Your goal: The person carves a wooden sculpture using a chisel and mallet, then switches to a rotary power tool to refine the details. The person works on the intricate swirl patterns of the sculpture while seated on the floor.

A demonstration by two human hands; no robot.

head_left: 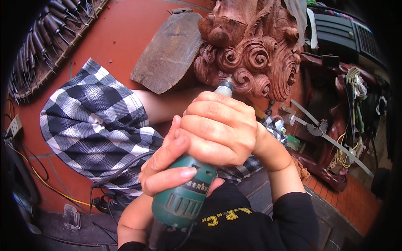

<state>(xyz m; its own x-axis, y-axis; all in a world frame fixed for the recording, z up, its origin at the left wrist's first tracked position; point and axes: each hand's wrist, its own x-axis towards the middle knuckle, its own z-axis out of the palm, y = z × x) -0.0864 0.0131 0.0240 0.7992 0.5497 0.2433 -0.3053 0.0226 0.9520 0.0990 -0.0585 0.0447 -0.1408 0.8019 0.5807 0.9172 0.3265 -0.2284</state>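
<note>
A green die grinder slants up from my body toward a reddish-brown wood carving covered in spiral curls. My right hand wraps round the grinder's front part, just behind its grey nose. Lower down, my left hand grips the green body, its fingers partly against my right hand. The dark collar and thin bit at the tool's tip reach the lower curls of the carving. Whether the bit touches the wood, I cannot tell.
A flat wooden board lies left of the carving. Chisels fill a woven tray at the upper left. Cables and a power strip are on the left. Dark red wooden furniture with cluttered items stands at the right.
</note>
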